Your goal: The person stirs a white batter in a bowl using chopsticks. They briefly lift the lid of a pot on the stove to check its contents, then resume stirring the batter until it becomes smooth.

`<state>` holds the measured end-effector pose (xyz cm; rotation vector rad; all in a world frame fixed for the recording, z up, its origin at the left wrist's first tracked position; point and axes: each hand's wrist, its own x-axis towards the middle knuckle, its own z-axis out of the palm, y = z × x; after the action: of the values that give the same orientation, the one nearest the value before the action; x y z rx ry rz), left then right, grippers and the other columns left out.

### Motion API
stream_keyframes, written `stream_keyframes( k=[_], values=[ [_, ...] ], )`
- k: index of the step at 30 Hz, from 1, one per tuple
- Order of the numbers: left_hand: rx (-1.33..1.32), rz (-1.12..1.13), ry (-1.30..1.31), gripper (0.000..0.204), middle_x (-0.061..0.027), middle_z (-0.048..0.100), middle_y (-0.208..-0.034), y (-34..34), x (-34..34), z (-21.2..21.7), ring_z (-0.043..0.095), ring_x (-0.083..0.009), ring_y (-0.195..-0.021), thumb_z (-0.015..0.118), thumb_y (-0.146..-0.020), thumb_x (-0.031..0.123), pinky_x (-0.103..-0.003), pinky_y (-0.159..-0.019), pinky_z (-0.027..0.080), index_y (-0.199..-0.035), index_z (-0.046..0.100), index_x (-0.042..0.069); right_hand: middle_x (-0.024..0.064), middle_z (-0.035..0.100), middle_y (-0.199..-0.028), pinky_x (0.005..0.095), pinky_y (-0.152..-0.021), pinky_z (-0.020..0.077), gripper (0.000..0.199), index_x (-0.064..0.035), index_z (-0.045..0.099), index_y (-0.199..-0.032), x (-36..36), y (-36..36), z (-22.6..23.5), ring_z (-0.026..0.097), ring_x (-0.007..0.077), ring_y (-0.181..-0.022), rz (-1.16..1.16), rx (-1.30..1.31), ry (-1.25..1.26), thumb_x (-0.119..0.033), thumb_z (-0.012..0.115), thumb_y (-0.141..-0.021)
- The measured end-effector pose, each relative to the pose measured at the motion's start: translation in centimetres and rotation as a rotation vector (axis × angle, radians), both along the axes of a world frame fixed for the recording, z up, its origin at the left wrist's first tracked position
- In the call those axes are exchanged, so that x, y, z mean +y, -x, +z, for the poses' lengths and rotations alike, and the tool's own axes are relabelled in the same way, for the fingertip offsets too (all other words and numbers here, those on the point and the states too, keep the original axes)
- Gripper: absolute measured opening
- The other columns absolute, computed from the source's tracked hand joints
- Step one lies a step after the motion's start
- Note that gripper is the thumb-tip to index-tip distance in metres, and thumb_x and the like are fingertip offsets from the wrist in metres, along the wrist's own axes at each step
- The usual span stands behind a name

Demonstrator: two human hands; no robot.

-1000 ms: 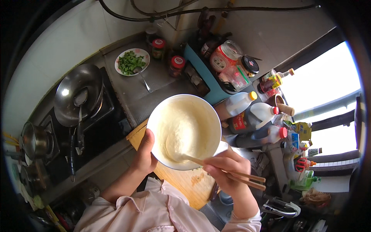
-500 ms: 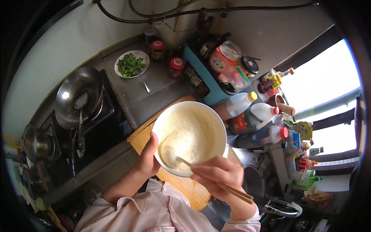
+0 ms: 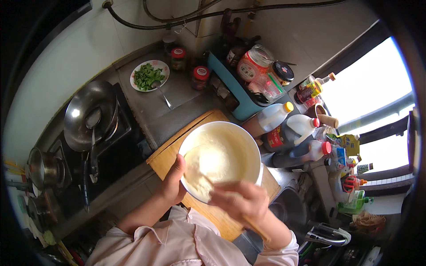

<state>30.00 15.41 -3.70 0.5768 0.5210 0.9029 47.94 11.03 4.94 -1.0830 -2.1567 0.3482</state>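
Note:
A white bowl (image 3: 230,137) of pale batter (image 3: 219,159) is tilted over a wooden cutting board (image 3: 171,153). My left hand (image 3: 173,181) grips the bowl's left rim. My right hand (image 3: 242,201) is blurred at the bowl's near edge, shut on a pair of chopsticks (image 3: 205,181) whose tips dip into the batter. The chopsticks' upper ends are hidden behind the hand.
A wok (image 3: 88,115) with a ladle sits on the stove at left, with small pots (image 3: 42,168) near it. A plate of chopped greens (image 3: 148,75) with a spoon lies on the counter behind. Jars (image 3: 199,77), a blue rack (image 3: 235,95) and oil bottles (image 3: 288,128) crowd the right.
My right hand has moved left and up over the bowl's near rim, sweeping the chopsticks through the batter. The bowl has tipped a little more toward me.

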Motion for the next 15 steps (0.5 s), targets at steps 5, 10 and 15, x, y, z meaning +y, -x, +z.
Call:
stream_keyframes(
  k=[5, 10, 15],
  values=[
    [0.001, 0.033, 0.027, 0.074, -0.0113, 0.043, -0.139, 0.7, -0.7, -0.9, 0.043, -0.0205, -0.128, 0.039, -0.094, 0.058, -0.037, -0.105, 0.036, -0.143, 0.028, 0.004, 0.0091, 0.067, -0.082, 0.0279, -0.056, 0.0536, 0.024, -0.0084, 0.07, -0.09, 1.0, -1.9, 0.1, 0.068, 0.0201, -0.067, -0.259, -0.036, -0.132, -0.005, 0.079, -0.068],
    [0.036, 0.09, -0.062, 0.075, -0.0124, 0.044, -0.137, 0.7, -0.8, -1.0, 0.044, -0.0215, -0.127, 0.041, -0.094, 0.057, -0.037, -0.105, 0.037, -0.143, 0.028, 0.002, 0.0053, 0.064, -0.087, 0.0258, -0.053, 0.0532, 0.027, -0.0121, 0.071, -0.098, -3.6, -1.4, 0.3, 0.066, 0.016, -0.07, -0.107, -0.101, 0.018, -0.017, 0.077, -0.072],
    [-0.013, 0.016, -0.032, 0.078, -0.0126, 0.044, -0.138, -0.2, -1.0, -0.8, 0.044, -0.0219, -0.127, 0.042, -0.093, 0.059, -0.037, -0.104, 0.037, -0.143, 0.027, 0.002, 0.0092, 0.064, -0.089, 0.0281, -0.062, 0.0559, 0.029, -0.0076, 0.07, -0.1, -0.2, -0.4, -1.5, 0.067, 0.0218, -0.078, 0.001, 0.035, -0.189, -0.013, 0.076, -0.072]
  ],
)
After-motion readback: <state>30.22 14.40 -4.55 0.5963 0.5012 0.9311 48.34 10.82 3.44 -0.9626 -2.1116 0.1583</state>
